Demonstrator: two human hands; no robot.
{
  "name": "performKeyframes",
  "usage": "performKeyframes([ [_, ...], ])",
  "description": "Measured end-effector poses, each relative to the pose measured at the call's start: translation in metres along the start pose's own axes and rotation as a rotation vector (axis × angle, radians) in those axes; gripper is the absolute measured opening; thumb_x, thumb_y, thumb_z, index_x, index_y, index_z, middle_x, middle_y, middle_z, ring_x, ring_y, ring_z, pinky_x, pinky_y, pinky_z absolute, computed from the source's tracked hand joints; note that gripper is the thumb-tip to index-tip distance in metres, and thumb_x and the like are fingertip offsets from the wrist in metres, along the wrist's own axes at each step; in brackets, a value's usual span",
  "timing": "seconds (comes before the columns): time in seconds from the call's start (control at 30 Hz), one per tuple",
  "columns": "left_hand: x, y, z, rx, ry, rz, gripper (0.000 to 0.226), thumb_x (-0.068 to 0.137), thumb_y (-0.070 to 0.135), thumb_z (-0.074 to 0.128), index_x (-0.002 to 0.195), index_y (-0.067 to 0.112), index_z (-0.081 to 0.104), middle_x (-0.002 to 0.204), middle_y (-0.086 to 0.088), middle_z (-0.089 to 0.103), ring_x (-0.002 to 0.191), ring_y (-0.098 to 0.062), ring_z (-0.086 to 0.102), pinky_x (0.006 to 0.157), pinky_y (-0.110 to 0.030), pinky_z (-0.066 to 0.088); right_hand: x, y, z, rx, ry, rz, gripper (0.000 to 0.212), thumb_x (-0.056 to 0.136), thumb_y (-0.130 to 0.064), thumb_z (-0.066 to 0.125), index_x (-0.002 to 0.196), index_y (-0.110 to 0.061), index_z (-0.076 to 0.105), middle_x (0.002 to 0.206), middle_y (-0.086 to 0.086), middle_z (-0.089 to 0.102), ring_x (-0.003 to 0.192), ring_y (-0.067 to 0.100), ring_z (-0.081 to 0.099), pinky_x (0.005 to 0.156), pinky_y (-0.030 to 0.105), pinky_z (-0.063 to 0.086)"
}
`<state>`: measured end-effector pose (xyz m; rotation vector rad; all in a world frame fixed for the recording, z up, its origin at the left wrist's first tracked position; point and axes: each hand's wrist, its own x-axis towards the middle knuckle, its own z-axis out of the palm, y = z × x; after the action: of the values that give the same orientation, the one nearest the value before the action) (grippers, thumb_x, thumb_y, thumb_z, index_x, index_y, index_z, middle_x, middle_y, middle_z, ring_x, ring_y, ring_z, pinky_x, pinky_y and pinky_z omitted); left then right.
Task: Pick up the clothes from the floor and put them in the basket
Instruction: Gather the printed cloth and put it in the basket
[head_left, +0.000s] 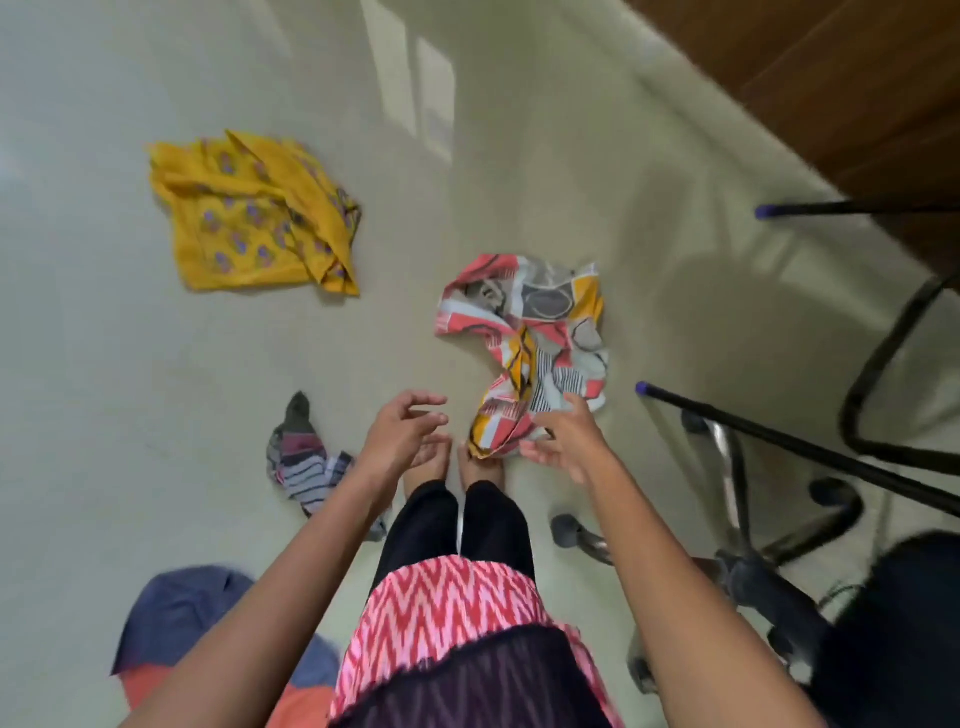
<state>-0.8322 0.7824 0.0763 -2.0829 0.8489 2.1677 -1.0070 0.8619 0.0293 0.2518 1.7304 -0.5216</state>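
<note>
**Both hands out over the scattered clothes**

We look down on a pale, glossy tiled floor (104, 364) with clothes lying apart from one another. A crumpled yellow cloth with small purple motifs (249, 218) lies far out to our left. A rumpled patchwork cloth in coral, white, grey and mustard (530, 338) lies straight ahead, its near end reaching our bare feet (467, 462). A small striped grey and maroon garment (306, 467) sits just left of our feet, partly under our left forearm. A blue and orange heap of fabric (187, 639) lies at the lower left, cut off by the frame edge. To our right stands a black office chair with a chrome wheeled base (737, 551), and two thin black rods with purple tips (779, 447) slant across it, close beside the patchwork cloth. A brown wooden panel (831, 78) fills the upper right corner.

Our left hand (400, 431) hovers empty, fingers spread and loosely curled. Our right hand (563, 436) is open too, fingers apart, overlapping the near end of the patchwork cloth; we cannot tell whether it touches it. We see no basket.
</note>
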Motion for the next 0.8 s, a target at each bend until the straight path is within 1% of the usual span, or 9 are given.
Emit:
performKeyframes([
  [0.13,0.097,-0.034,0.008,-0.053,0.024,-0.059,0.022,0.090,0.000,0.047,0.106,0.014,0.056,0.103,-0.011,0.058,0.079,-0.017,0.057,0.060,-0.020,0.049,0.122,0.008,0.014,0.159,-0.040,0.041,0.088,0.087,0.000,0.056,0.149,-0.031,0.001,0.150,0.013,0.031,0.079,0.031,0.060,0.091,0.051,0.051],
  [0.27,0.167,-0.058,0.018,-0.098,-0.007,-0.097,0.023,0.091,0.002,0.045,0.107,0.016,0.054,0.099,-0.007,0.057,0.078,-0.018,0.058,0.066,-0.027,0.045,0.210,0.023,0.027,0.112,-0.007,-0.019,0.102,0.085,-0.001,0.060,0.145,-0.044,-0.012,0.154,0.014,0.025,0.096,0.037,0.059,0.073,0.041,0.055],
  [0.37,0.199,-0.073,0.023,-0.120,-0.032,-0.132,0.029,0.093,0.004,0.041,0.116,0.020,0.047,0.103,-0.005,0.055,0.084,-0.022,0.062,0.070,-0.032,0.049,0.249,0.036,0.033,0.111,-0.046,-0.060,0.103,0.087,0.004,0.057,0.144,-0.042,-0.016,0.151,0.020,0.028,0.112,0.040,0.058,0.080,0.040,0.054],
  [0.47,0.209,-0.081,0.017,-0.130,-0.036,-0.156,0.043,0.093,0.009,0.043,0.131,0.026,0.038,0.117,-0.005,0.050,0.098,-0.023,0.054,0.085,-0.040,0.049,0.241,0.042,0.044,0.152,-0.238,-0.018,0.063,0.085,0.015,0.046,0.132,-0.025,0.030,0.097,0.019,0.068,0.070,0.025,0.070,0.060,0.030,0.057],
  [0.5,0.208,-0.081,0.015,-0.102,-0.029,-0.151,0.049,0.093,0.014,0.046,0.138,0.029,0.031,0.124,-0.005,0.048,0.104,-0.022,0.048,0.092,-0.044,0.046,0.228,0.042,0.047,0.101,-0.316,0.011,0.048,0.084,0.015,0.046,0.117,-0.019,0.042,0.075,0.009,0.068,0.054,0.017,0.065,0.048,0.023,0.051],
  [0.57,0.195,-0.080,0.009,-0.143,-0.019,-0.140,0.067,0.092,0.023,0.052,0.146,0.034,0.012,0.128,-0.005,0.050,0.104,-0.016,0.047,0.094,-0.046,0.048,0.189,0.047,0.052,-0.097,-0.521,0.084,0.029,0.078,0.007,0.053,0.093,-0.017,0.055,0.062,0.002,0.061,0.047,0.012,0.054,0.042,0.020,0.040],
  [0.63,0.182,-0.081,0.003,-0.320,-0.014,-0.136,0.077,0.092,0.013,0.055,0.144,0.031,0.002,0.096,-0.005,0.065,0.067,-0.008,0.062,0.063,-0.028,0.057,0.146,0.053,0.051,-0.275,-0.774,0.222,0.019,0.070,-0.008,0.064,0.080,-0.025,0.066,0.068,0.002,0.061,0.056,0.014,0.051,0.054,0.026,0.037],
  [0.7,0.174,-0.083,-0.010,-0.330,0.022,-0.141,0.060,0.088,-0.004,0.051,0.128,0.028,0.020,0.076,-0.006,0.059,0.043,-0.011,0.057,0.043,-0.021,0.049,0.113,0.056,0.049,-0.275,-0.881,0.337,0.023,0.068,-0.032,0.068,0.091,-0.035,0.069,0.078,-0.003,0.065,0.061,0.014,0.056,0.063,0.031,0.043],
  [0.8,0.162,-0.099,-0.027,-0.304,-0.284,-0.287,0.030,0.085,-0.008,0.047,0.104,0.015,0.053,0.090,-0.014,0.063,0.066,-0.023,0.063,0.066,-0.033,0.056,0.110,0.065,0.058,-0.086,-0.556,0.303,0.079,0.071,-0.043,0.069,0.138,-0.049,0.026,0.123,-0.003,0.054,0.073,0.023,0.063,0.065,0.043,0.052],
])
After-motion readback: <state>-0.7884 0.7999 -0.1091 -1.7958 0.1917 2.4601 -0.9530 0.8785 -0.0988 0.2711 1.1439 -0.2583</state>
